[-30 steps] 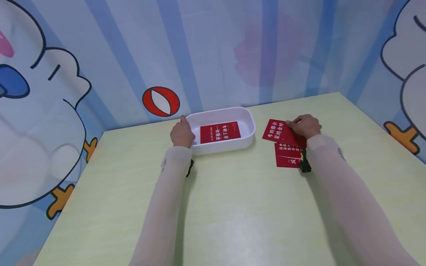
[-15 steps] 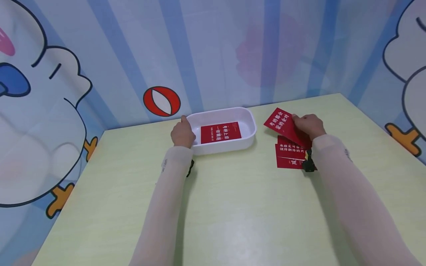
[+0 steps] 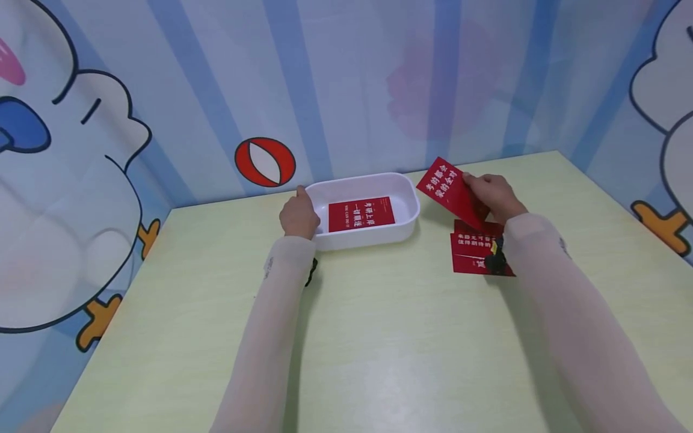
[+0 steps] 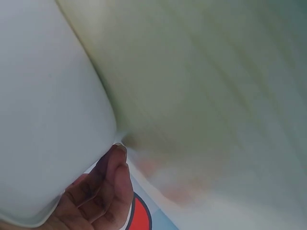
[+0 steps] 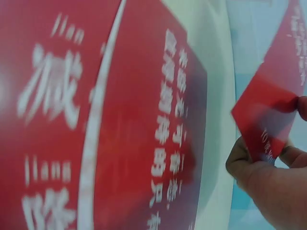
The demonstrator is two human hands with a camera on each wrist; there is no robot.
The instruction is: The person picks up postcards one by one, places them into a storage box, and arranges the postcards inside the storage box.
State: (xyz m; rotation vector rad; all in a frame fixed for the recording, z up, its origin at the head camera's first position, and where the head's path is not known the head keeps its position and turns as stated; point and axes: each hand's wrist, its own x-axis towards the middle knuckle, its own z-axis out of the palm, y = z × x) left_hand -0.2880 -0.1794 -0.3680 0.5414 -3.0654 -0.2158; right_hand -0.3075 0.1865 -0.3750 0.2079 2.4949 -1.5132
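Observation:
A white plastic tray [image 3: 364, 242] stands at the back of the table with one red card [image 3: 361, 214] lying flat in it. My left hand [image 3: 299, 214] grips the tray's left end; in the left wrist view its curled fingers [image 4: 117, 177] lie against the outer wall. To the right of the tray, my right hand [image 3: 495, 195] pinches a red card with white characters [image 3: 446, 186], lifted and tilted above the table. Below it several red cards [image 3: 476, 252] lie overlapping on the table, partly hidden by the right wrist. In the right wrist view the held card [image 5: 273, 105] looks bent.
The pale table [image 3: 379, 337] meets a blue striped backdrop [image 3: 357, 90] right behind the tray. A small black device [image 3: 495, 258] sits at the right wrist, over the loose cards.
My right hand has raised the held card off the loose cards and tilted it, then carried it slightly left towards the tray. The left hand keeps its place on the tray.

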